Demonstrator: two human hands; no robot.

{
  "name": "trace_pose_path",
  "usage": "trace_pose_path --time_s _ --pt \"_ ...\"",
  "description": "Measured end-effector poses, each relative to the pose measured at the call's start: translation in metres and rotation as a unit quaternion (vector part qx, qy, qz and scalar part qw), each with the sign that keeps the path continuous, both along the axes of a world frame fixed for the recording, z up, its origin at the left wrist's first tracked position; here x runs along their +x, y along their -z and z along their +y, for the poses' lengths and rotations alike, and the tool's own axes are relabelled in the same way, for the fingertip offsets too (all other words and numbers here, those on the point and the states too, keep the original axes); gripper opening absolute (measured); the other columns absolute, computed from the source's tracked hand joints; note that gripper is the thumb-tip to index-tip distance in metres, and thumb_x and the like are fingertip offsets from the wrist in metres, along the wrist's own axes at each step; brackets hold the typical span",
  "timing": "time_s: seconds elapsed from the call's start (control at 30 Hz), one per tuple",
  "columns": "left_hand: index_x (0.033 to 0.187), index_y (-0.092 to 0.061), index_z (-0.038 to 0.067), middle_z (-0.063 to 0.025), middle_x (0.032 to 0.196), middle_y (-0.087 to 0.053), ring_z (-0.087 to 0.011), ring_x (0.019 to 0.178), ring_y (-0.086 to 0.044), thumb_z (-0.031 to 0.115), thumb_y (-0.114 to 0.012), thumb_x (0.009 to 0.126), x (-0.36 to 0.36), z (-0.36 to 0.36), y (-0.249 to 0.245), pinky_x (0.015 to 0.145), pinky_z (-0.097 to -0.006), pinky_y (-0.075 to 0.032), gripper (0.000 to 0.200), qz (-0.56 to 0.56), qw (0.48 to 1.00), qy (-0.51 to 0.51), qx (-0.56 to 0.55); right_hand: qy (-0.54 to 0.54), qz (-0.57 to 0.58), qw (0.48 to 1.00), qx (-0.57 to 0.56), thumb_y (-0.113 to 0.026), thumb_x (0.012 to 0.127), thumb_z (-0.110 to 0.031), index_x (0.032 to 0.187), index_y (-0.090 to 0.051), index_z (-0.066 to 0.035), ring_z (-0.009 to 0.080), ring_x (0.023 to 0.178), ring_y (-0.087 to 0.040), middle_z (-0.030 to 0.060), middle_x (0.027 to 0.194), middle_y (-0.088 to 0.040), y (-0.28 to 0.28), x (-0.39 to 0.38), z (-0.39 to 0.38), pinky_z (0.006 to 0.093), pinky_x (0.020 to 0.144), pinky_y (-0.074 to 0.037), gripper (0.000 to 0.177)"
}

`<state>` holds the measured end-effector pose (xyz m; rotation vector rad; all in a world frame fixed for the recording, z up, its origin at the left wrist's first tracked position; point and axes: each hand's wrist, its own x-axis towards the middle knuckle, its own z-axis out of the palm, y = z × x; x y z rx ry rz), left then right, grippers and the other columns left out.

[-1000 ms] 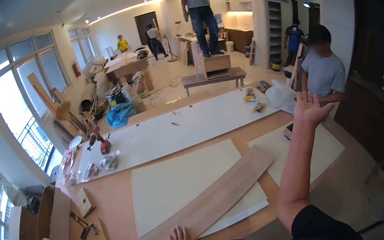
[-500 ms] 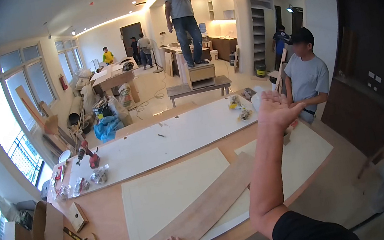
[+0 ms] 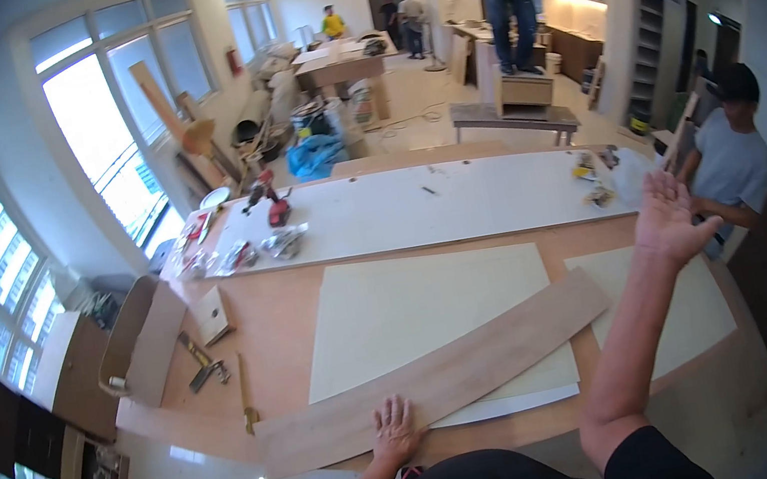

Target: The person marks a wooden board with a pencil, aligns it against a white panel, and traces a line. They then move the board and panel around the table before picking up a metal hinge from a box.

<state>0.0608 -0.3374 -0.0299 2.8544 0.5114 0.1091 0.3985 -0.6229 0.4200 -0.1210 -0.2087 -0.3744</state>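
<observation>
My left hand (image 3: 395, 428) lies with spread fingers on a long light-brown wooden plank (image 3: 454, 358). The plank rests at a slant over a large cream sheet (image 3: 426, 309) and reaches onto a second pale sheet (image 3: 678, 302). My right hand (image 3: 669, 220) is raised above the table's right side, palm up, with its fingers stretched out and nothing in it. A long white panel (image 3: 488, 197) lies across the far side of the table. On its left end stands a red cordless drill (image 3: 271, 200), with plastic bags of small parts (image 3: 283, 243) nearby.
A square-like tool (image 3: 204, 363), a narrow yellowish tool (image 3: 246, 394) and a small wooden block (image 3: 212, 316) lie on the left. A person (image 3: 729, 151) stands beyond my right hand. Another person (image 3: 507, 6) stands on a box-like cabinet (image 3: 524, 91) on a bench (image 3: 513, 118).
My view has swung left and tilted down, so the table sits farther right and higher. My left hand stays on the plank; my right hand stays raised and open.
</observation>
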Motion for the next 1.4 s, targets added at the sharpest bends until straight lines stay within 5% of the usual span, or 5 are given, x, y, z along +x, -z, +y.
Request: trace_pose_path --time_s 0.37,0.57,0.73,1.23,1.4 --pt "0.155 -0.030 0.012 -0.0155 0.164 -0.018 -0.0345 0.153 -0.012 0.060 -0.048 0.094 -0.001 -0.002 -0.008 0.121 -0.0555 -0.008 0.080 0.003 1.000 -0.003 -0.001 0.019 0.083 0.929 -0.361 -0.036 0.101 -0.060 0.152 -0.024 0.002 0.0323 0.145 -0.032 0.0210 0.153 -0.036 0.124 -0.011 0.057 0.0516 0.118 -0.025 0.082" --pt "0.155 -0.031 0.011 -0.0160 0.164 -0.020 -0.0346 0.152 -0.014 0.060 -0.049 0.094 0.000 -0.003 -0.013 0.121 -0.0555 -0.009 0.080 0.011 1.000 -0.008 0.010 0.025 -0.020 0.252 -0.967 -0.058 0.091 -0.060 0.151 -0.033 -0.002 0.0404 0.149 -0.021 0.0249 0.159 -0.025 0.358 -0.049 0.076 0.0612 0.117 -0.021 0.088" --pt "0.155 -0.032 0.011 -0.0163 0.163 -0.021 -0.0342 0.152 -0.014 0.060 -0.048 0.094 0.001 -0.003 -0.016 0.121 -0.0548 -0.009 0.079 0.011 1.000 -0.009 0.013 -0.063 -0.094 0.078 -0.991 -0.058 0.087 -0.066 0.159 -0.012 -0.005 0.0410 0.153 0.001 0.0209 0.166 0.001 0.407 -0.117 0.045 0.0651 0.117 -0.013 0.105" --pt "0.153 -0.032 0.008 -0.0208 0.157 -0.033 -0.0376 0.149 -0.023 0.054 -0.056 0.093 0.009 -0.004 -0.029 0.120 -0.0546 -0.016 0.080 0.023 0.999 -0.026 -0.009 -0.086 -0.100 0.092 -0.987 -0.054 0.087 -0.071 0.158 -0.011 -0.002 0.0422 0.152 0.001 0.0230 0.165 0.001 0.416 -0.113 0.039 0.0685 0.115 -0.013 0.108" --pt "0.154 -0.018 -0.006 -0.0256 0.111 -0.068 -0.0300 0.082 -0.072 0.035 -0.066 0.093 0.095 0.049 -0.138 0.070 -0.0392 -0.059 0.087 -0.170 0.782 -0.207 -0.563 -0.094 -0.093 0.079 -0.988 -0.057 0.087 -0.068 0.157 -0.010 -0.002 0.0425 0.152 0.002 0.0234 0.165 0.001 0.412 -0.117 0.042 0.0673 0.116 -0.012 0.108"
